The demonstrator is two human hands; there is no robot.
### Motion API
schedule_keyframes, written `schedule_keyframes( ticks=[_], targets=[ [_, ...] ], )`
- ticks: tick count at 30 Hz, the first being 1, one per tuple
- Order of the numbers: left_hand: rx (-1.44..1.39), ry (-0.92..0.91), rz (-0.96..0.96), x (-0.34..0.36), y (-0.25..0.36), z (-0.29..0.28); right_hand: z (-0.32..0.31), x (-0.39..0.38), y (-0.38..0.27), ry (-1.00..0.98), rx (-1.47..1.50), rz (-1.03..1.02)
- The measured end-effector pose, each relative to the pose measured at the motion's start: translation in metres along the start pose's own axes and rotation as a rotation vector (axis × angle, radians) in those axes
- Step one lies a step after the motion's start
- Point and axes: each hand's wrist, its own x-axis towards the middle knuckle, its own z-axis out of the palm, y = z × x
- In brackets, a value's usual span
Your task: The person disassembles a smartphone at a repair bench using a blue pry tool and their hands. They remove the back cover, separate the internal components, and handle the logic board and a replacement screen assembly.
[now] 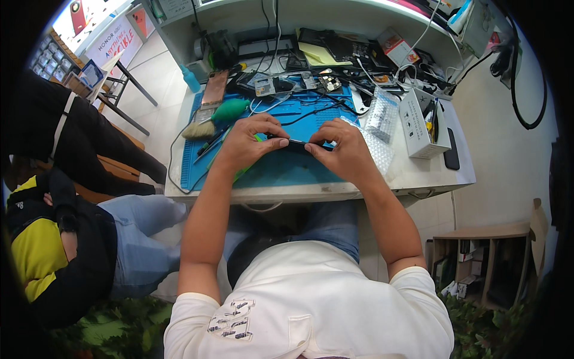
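My left hand [251, 140] and my right hand [335, 146] grip opposite ends of a thin dark device, apparently a phone [296, 145], thumbs along its near edge; much of it is hidden by my fingers. It is held over the blue work mat [263, 170]. Left of it lie a green air blower [229, 110], a brush [203, 129] and slim tools [211, 148]. Beyond it are loose cables [311, 113] and opened phone parts [281, 84]. Bubble wrap [376, 149] lies right of my right hand.
A white box of tools [418, 134] and a black phone [451, 152] sit at the desk's right, clutter and a shelf unit [245, 21] behind. Two other people [78, 131], [84, 239] are close on my left. A wooden cabinet [478, 236] stands low at right.
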Motion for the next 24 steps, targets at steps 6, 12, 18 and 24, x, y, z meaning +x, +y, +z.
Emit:
schedule_keyframes(
  ticks=[6,12,18,24],
  targets=[
    [-0.143,0.018,-0.096,-0.009,-0.005,-0.014,0.002,0.000,0.001,0.009,0.056,0.037],
    [-0.173,-0.023,-0.147,-0.010,-0.019,-0.025,0.002,0.001,0.000,0.001,0.054,0.031],
    [-0.195,0.002,-0.077,-0.009,-0.024,-0.020,0.003,0.001,-0.003,-0.008,0.088,0.045],
    [-0.169,0.004,-0.035,-0.006,-0.004,-0.009,0.005,-0.003,-0.001,-0.016,0.104,0.061]
  ],
)
